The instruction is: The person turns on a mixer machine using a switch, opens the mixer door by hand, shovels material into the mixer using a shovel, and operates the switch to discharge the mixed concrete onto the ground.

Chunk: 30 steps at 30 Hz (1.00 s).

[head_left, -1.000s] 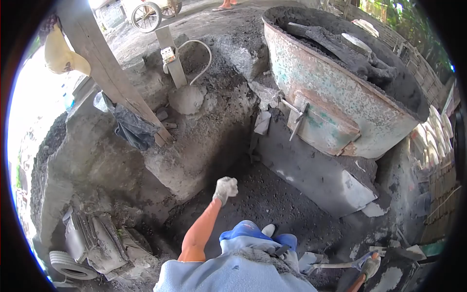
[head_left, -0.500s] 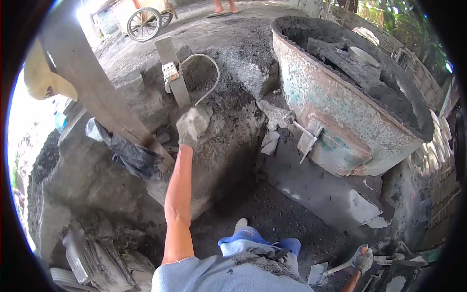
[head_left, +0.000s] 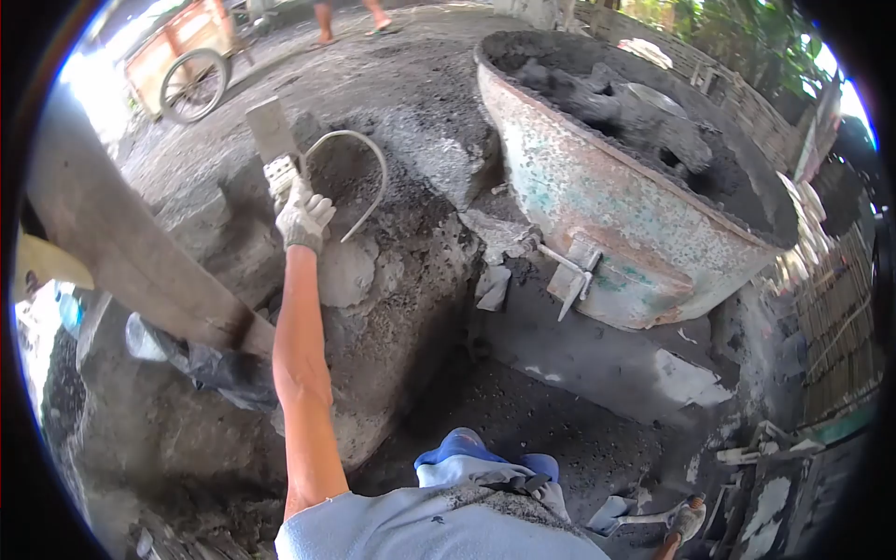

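Left hand, gloved: arm at full reach, one digit extended to the small pale switch box, the other fingers loosely curled; whether it presses, grips or merely touches cannot be told. Switch box: fixed to an upright board at the edge of the raised ground, left of the large metal basin, a pale cable looping away beside it. Change recorded: a second ago the same hand is a loose fist low over the dark floor; half a second ago it is partway up, below the box; now it is at the box itself. Bearing on the work: the approach appears complete, and the hand's business now seems to lie with the switch box. Right hand, also gloved: closed around the handle of a flat-bladed tool, low at right, in much the same place throughout and apparently taking no part in the reach. Metal basin: rust-worn, patches of green paint, dark material inside, a cross-shaped latch on its near side; neither hand on it. Background: a wheeled cart and the feet of another person.
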{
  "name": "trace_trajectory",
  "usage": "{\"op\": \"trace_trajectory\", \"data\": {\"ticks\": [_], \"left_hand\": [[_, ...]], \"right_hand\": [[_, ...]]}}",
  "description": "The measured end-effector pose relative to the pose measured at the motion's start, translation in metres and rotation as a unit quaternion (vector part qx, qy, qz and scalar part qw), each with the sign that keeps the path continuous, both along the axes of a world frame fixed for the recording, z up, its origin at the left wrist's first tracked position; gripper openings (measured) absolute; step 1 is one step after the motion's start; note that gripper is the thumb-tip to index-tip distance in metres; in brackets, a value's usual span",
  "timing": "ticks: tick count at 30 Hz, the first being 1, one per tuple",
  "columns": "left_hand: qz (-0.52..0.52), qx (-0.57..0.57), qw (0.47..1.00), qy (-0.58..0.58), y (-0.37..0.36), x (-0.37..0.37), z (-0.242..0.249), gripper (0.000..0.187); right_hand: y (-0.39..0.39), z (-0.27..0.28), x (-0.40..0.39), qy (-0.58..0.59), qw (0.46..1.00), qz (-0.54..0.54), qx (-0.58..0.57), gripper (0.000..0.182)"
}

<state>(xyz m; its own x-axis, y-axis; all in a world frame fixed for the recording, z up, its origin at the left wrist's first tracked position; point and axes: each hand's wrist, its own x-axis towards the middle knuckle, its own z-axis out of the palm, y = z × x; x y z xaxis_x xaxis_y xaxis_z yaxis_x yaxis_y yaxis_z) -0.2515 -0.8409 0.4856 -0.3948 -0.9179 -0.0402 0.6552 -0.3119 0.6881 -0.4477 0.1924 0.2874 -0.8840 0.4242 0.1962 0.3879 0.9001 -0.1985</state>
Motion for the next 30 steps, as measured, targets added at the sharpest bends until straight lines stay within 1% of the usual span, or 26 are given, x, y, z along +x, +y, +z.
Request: {"op": "trace_trajectory", "data": {"ticks": [1, 3, 4, 5, 7, 8, 9, 11, 13, 14, 16, 17, 21, 23, 30], "left_hand": [[-0.121, -0.054, 0.987, 0.089, -0.037, 0.007, -0.029, 0.035], [-0.141, -0.101, 0.980, 0.092, -0.048, 0.006, -0.034, 0.033], [-0.136, -0.112, 0.981, 0.085, -0.056, 0.004, -0.039, 0.031], [-0.130, -0.123, 0.981, 0.077, -0.065, 0.003, -0.046, 0.033], [-0.125, -0.140, 0.981, 0.052, -0.078, 0.005, -0.055, 0.045], [-0.141, -0.128, 0.979, 0.070, -0.082, 0.006, -0.058, 0.048], [-0.131, -0.084, 0.985, 0.078, -0.083, 0.006, -0.059, 0.051], [-0.096, -0.079, 0.991, 0.059, -0.086, 0.003, -0.060, 0.043], [-0.018, -0.039, 0.999, -0.022, -0.067, -0.006, -0.042, 0.040], [0.021, -0.019, 0.998, -0.063, -0.055, -0.008, -0.031, 0.040], [0.036, -0.017, 0.996, -0.077, -0.032, -0.010, -0.012, 0.039], [0.043, -0.015, 0.995, -0.083, -0.027, -0.010, -0.010, 0.040], [-0.024, -0.043, 0.996, -0.070, -0.046, 0.001, -0.022, 0.039], [0.007, -0.029, 0.996, -0.078, -0.031, -0.003, -0.012, 0.039], [-0.043, -0.084, 0.994, -0.056, -0.039, 0.004, -0.019, 0.037]], "right_hand": [[0.012, -0.004, 0.004, 0.034, 0.999, 0.025, -0.015, 0.017], [0.050, -0.042, 0.005, 0.106, 0.991, 0.069, -0.042, 0.016], [0.051, -0.065, 0.005, 0.226, 0.969, 0.073, 0.061, 0.015], [0.042, -0.055, 0.016, 0.183, 0.981, 0.059, 0.038, 0.015], [0.000, -0.009, 0.021, 0.096, 0.995, 0.037, -0.012, 0.015], [-0.005, -0.005, 0.020, 0.094, 0.995, 0.022, -0.003, 0.015], [-0.007, -0.006, 0.019, 0.091, 0.996, 0.009, 0.006, 0.015], [-0.010, -0.009, 0.015, 0.098, 0.995, 0.003, 0.013, 0.015], [-0.009, -0.012, 0.012, 0.118, 0.993, 0.014, 0.010, 0.015], [-0.014, -0.007, 0.011, 0.108, 0.994, -0.001, 0.006, 0.017], [-0.021, 0.000, 0.008, 0.064, 0.998, -0.011, -0.020, 0.018], [-0.023, 0.004, 0.008, 0.042, 0.998, -0.016, -0.033, 0.020], [-0.027, -0.002, 0.002, 0.054, 0.998, -0.020, -0.006, 0.020], [-0.038, 0.009, 0.005, 0.040, 0.998, -0.037, -0.016, 0.021], [-0.038, 0.007, 0.007, 0.013, 0.999, -0.048, -0.011, 0.023]]}}
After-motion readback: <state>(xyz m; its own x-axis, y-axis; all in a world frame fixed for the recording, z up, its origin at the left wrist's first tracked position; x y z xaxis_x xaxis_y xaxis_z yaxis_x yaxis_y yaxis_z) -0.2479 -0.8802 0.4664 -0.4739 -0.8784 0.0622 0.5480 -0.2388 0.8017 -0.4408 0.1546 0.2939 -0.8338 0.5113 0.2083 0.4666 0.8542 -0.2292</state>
